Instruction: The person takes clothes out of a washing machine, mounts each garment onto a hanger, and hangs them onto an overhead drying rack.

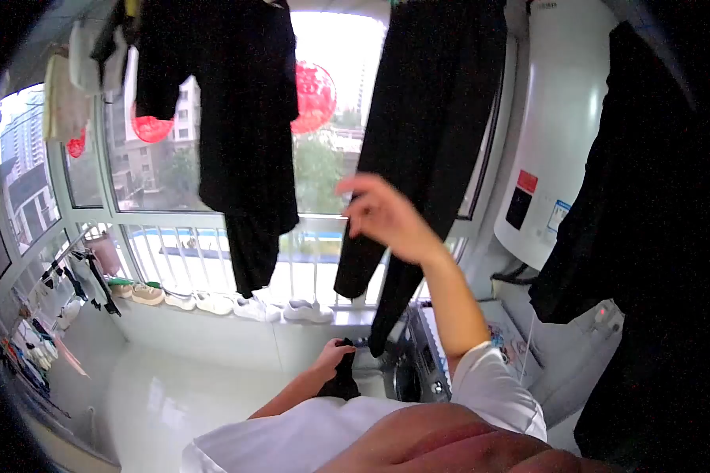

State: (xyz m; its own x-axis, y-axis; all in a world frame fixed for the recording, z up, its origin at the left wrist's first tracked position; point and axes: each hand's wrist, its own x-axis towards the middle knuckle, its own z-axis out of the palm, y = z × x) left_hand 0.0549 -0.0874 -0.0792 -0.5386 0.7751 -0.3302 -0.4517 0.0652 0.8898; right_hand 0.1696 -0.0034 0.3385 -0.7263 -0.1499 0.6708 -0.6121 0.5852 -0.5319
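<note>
Low in the middle, my left hand (333, 357) pinches a small black cloth (342, 381), which hangs down in front of my white shirt. My right hand (377, 214) is raised in front of the window, its fingers loosely bent and apart, with nothing visible in them; it is slightly blurred. Beside and behind it hang long black trousers (430, 102). Further left hangs a black garment (244, 118) with another dark leg below it.
Several shoes (213, 303) line the ledge under the railed window. A white water heater (556, 118) and more black clothing (635, 181) are at the right. A washing machine (430, 355) stands below. Small laundry (43, 347) hangs at the far left.
</note>
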